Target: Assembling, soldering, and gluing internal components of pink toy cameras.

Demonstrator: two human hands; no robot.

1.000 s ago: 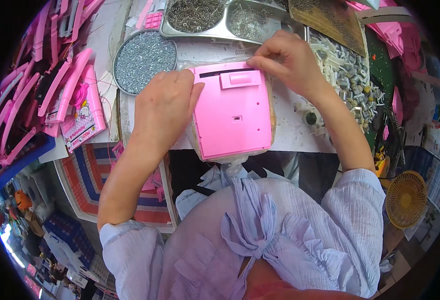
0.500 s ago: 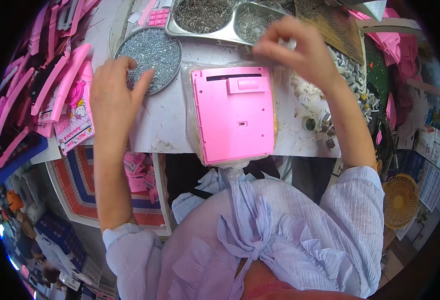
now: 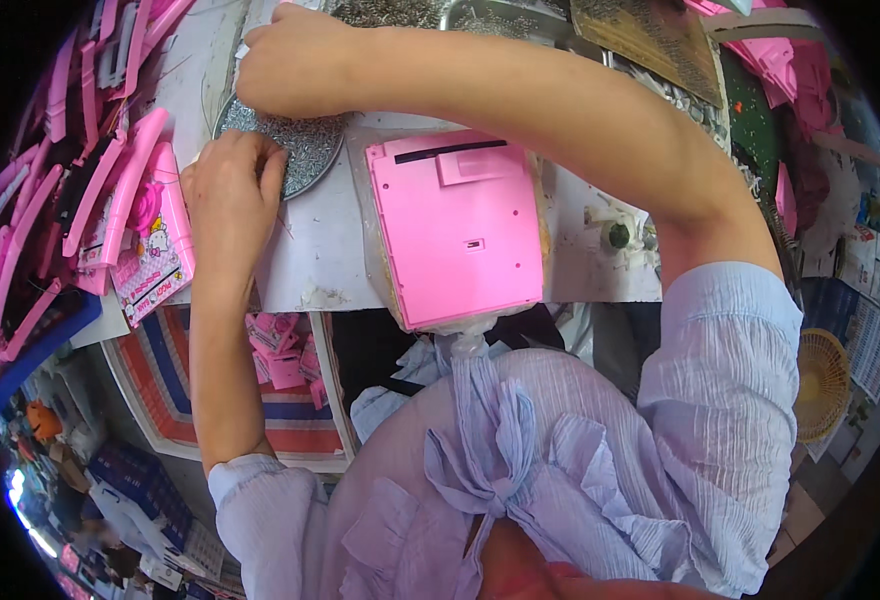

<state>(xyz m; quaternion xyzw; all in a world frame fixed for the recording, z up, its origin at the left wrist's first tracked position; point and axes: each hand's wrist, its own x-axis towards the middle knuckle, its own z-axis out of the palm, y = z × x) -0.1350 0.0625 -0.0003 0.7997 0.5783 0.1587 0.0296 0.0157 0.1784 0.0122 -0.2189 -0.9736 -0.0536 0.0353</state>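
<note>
Pink panel (image 3: 458, 235), lying flat in the centre of the frame, has neither of my hands on it; it rests on a clear-wrapped bundle (image 3: 468, 326), with a long black slot along its upper edge, a raised block just below that and a small opening near its middle. My right forearm (image 3: 520, 95) crosses above its top edge toward the upper left, where my right hand (image 3: 285, 70) is over the far part of a round dish (image 3: 326, 172) of small silvery metal pieces (image 3: 310, 150). My left hand (image 3: 232, 180) is at the near left side of that dish, its fingers curled and the thumb bent toward them. Right fingers are folded out of sight, and I cannot tell whether either hand has caught any pieces. I take the step in hand to be picking from the dish; as I judge it, the next move calls for a light pinch on something so small, and for keeping my forearm clear of the panel. Farther out, curved pink parts (image 3: 140, 185) heap at the left of the white counter (image 3: 305, 265), a divided metal tray (image 3: 448, 14) sits at the top, and a spiky brown board (image 3: 650, 45) lies upper right.
</note>
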